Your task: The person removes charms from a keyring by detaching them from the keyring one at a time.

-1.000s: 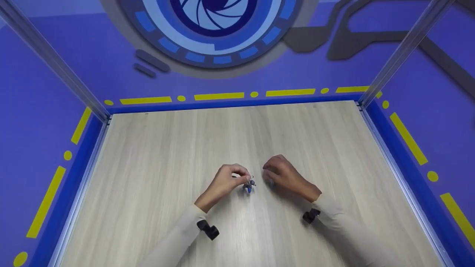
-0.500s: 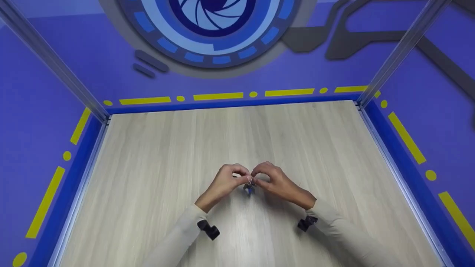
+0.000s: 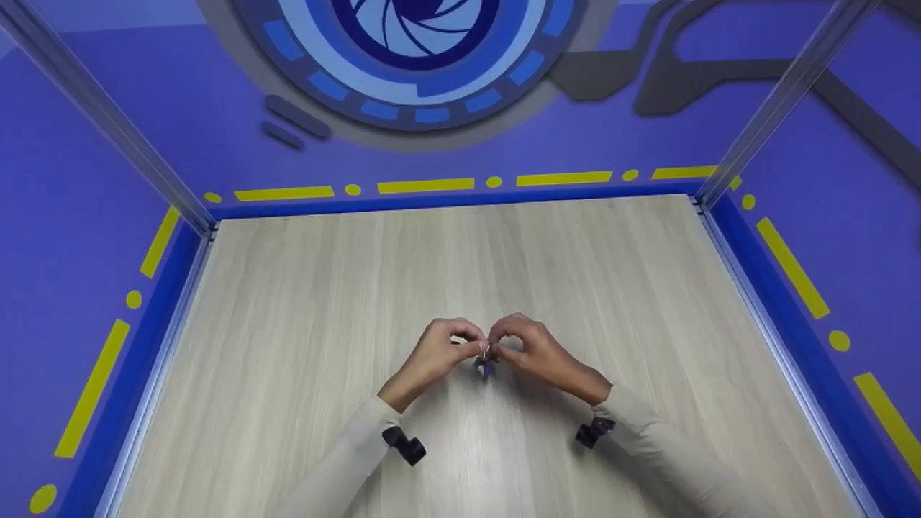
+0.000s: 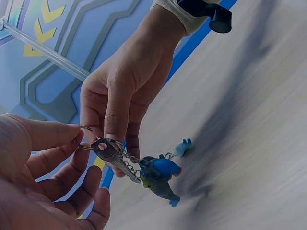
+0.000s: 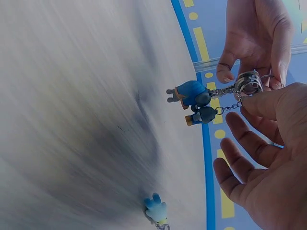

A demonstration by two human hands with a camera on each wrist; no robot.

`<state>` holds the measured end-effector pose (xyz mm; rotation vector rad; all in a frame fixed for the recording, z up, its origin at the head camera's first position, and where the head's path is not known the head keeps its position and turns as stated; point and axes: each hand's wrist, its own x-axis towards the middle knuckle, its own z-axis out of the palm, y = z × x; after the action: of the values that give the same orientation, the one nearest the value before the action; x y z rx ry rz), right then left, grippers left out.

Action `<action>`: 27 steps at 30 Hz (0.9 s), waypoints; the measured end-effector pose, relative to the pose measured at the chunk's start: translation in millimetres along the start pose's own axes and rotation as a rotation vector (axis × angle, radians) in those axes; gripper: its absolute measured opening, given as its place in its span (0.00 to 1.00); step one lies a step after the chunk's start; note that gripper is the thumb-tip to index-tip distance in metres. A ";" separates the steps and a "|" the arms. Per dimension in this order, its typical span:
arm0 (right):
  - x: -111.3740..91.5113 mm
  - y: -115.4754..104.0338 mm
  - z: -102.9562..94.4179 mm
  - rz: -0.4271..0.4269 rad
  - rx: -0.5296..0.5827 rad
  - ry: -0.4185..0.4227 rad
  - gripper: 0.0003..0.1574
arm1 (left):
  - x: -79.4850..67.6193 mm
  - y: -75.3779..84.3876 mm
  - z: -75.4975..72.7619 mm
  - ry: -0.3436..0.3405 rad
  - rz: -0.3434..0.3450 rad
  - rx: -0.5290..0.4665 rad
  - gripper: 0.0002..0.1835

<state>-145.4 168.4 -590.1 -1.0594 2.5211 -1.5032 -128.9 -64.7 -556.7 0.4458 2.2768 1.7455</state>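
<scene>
Between the hands, a bunch with a metal key (image 4: 117, 158), split rings (image 5: 249, 84) and short chains is held up over the table. Two small figurine charms hang from it, a larger blue and grey one (image 5: 192, 93) and a smaller grey and blue one (image 5: 205, 115). My left hand (image 3: 434, 351) pinches a thin wire ring between thumb and index finger, its other fingers loosely spread. Facing it, my right hand (image 3: 550, 360) pinches the rings beside the key, thumb against fingertips. The fingers partly cover the rings.
A light blue figurine charm (image 5: 157, 209) with a bit of chain lies apart on the wood-grain table (image 3: 345, 273). Blue panels (image 3: 460, 162) with yellow dashes stand around the table's back and sides. Each sleeve carries a black wrist camera (image 3: 404, 446).
My right hand has moved left from beside the bunch to meet my left hand and now pinches the rings. My left hand has stayed in place.
</scene>
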 end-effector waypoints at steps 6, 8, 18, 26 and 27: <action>-4.6 -1.8 -3.4 0.072 0.080 0.025 0.04 | -1.9 -2.0 -0.4 0.041 -0.011 -0.039 0.03; -6.5 -2.5 -4.6 0.097 0.106 0.033 0.04 | -3.2 -2.7 -0.3 0.063 -0.011 -0.058 0.04; -7.4 -12.6 -7.1 0.181 0.280 0.054 0.06 | -8.0 -9.3 0.4 0.109 -0.024 -0.085 0.03; -5.6 -19.7 -8.2 0.209 0.368 0.076 0.07 | -9.0 -13.3 2.2 0.114 -0.020 -0.080 0.05; -5.1 -21.3 -8.7 0.214 0.362 0.079 0.07 | -9.1 -13.1 2.2 0.114 -0.019 -0.069 0.05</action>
<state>-132.9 171.4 -570.3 -0.6692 2.1976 -1.8670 -120.9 -69.4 -569.9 0.3185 2.2794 1.8788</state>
